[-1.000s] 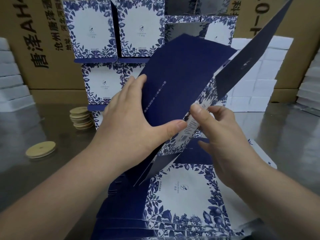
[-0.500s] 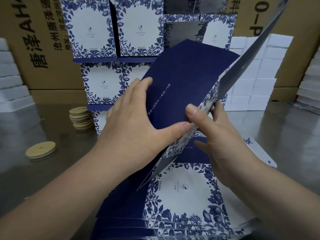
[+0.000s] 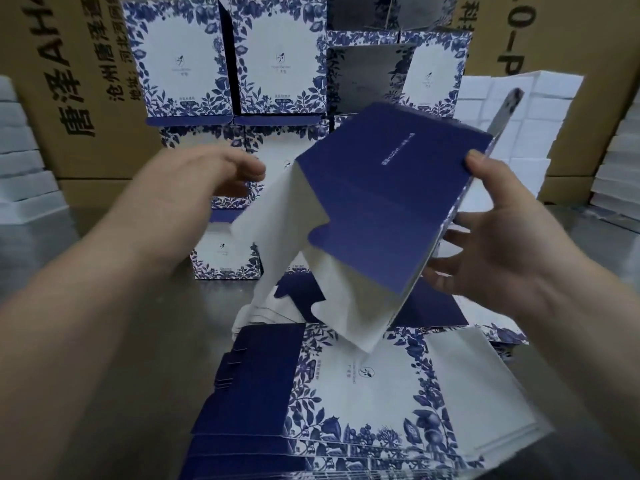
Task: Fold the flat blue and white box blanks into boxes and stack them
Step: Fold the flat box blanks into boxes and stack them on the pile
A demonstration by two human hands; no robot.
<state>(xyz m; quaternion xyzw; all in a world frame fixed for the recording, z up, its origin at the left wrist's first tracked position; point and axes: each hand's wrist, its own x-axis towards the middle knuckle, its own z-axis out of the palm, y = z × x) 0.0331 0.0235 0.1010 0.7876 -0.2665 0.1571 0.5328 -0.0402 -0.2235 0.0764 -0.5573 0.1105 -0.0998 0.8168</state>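
Observation:
A half-opened box [image 3: 384, 209], dark blue outside and white inside, hangs tilted above the table with its open end toward me. My right hand [image 3: 491, 233] holds its right side, thumb on the top corner and fingers spread under it. My left hand [image 3: 207, 178] is blurred and off the box, to its left, fingers loosely together. Below lies a fanned pile of flat blue and white blanks [image 3: 360, 393]. Behind stands a stack of folded boxes [image 3: 228, 60] with floral borders.
Large brown cartons [image 3: 79, 81] with printed characters line the back. White foam blocks [image 3: 519, 133] are piled at back right and more [image 3: 17, 161] at far left. The grey table [image 3: 138, 306] shows on both sides of the blanks.
The flat blank has popped open into a tube showing its white inside. My left hand has let go and moved left; my right hand now holds the box alone.

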